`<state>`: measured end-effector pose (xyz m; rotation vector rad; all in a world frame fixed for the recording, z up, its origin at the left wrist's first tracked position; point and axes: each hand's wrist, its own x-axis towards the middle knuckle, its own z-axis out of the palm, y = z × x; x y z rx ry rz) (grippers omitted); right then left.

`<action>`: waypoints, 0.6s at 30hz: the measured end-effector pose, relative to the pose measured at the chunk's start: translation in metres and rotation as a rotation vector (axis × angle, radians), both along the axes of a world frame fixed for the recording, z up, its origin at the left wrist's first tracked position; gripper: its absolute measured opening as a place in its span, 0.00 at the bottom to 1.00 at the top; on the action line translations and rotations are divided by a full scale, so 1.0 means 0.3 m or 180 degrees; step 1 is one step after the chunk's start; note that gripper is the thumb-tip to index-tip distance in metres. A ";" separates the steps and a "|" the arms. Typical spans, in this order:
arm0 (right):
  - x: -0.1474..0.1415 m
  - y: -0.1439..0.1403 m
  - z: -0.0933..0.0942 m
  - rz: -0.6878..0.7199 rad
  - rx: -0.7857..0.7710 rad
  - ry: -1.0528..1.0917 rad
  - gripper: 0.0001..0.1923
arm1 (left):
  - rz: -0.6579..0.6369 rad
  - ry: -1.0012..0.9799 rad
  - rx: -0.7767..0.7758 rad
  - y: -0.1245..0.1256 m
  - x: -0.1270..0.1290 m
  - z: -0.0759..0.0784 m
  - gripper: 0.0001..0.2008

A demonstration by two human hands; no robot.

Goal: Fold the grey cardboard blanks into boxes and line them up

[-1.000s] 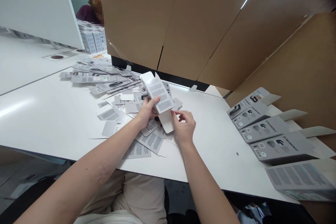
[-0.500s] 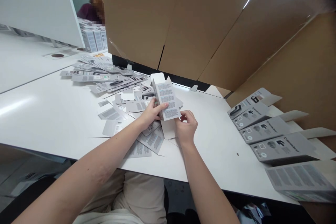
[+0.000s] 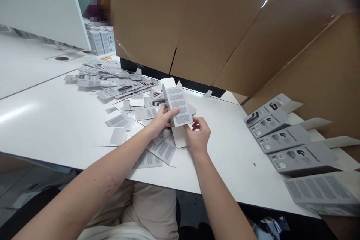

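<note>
A grey printed cardboard box [image 3: 179, 99], unfolded into shape with flaps sticking out at both ends, is held above the table. My left hand [image 3: 162, 120] grips it from the left, thumb lying across the text panel. At its lower end, my right hand [image 3: 199, 133] pinches a pale flap [image 3: 180, 137] between bent fingers; the fingertips are partly hidden. Beneath and left of the box, flat unfolded cartons [image 3: 161, 152] lie scattered on the white table.
A pile of flat cartons [image 3: 104, 82] spreads at the back left. Several formed boxes [image 3: 303, 157] stand in a row at the right, flaps open. Brown cardboard panels [image 3: 180, 26] rise behind the table. A person [image 3: 99, 11] is beyond the partition, near more boxes [image 3: 99, 42].
The box and both hands have shifted very slightly up and left. My grip on the box looks the same.
</note>
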<state>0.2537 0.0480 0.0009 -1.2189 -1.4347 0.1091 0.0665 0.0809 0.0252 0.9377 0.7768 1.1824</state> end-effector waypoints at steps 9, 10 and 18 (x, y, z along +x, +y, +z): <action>0.018 0.000 -0.004 -0.0037 -0.0011 0.0104 0.09 | -0.0070 0.0031 -0.0006 -0.011 0.011 0.001 0.41; 0.016 0.000 -0.004 -0.0041 -0.0022 0.0111 0.08 | -0.0055 0.0020 -0.0007 -0.009 0.011 0.001 0.41; 0.018 0.003 -0.009 -0.0006 -0.0048 0.0105 0.12 | -0.0017 0.0048 -0.0012 -0.012 0.013 0.002 0.40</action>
